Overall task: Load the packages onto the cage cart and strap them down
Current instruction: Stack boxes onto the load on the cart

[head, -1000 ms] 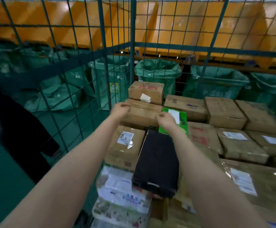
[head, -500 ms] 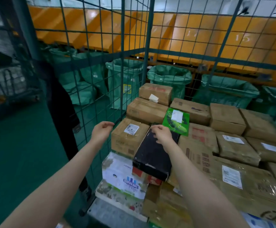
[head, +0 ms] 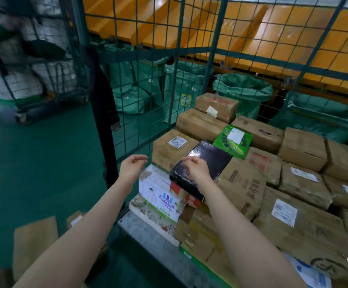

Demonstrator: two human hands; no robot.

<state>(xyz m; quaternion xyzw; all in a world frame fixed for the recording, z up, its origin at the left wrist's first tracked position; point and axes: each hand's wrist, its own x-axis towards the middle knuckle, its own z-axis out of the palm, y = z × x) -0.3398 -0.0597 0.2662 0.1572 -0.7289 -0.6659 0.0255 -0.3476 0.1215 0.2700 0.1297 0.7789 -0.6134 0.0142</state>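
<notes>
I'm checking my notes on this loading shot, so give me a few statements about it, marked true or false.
1. The left hand grips a package. False: it holds nothing and is in the air beside the stack.
2. The green package bears a white label. True.
3. The black package lies on top of other packages. True.
4. The green bags stand inside the cage cart. False: they are outside, behind its mesh wall.
</notes>
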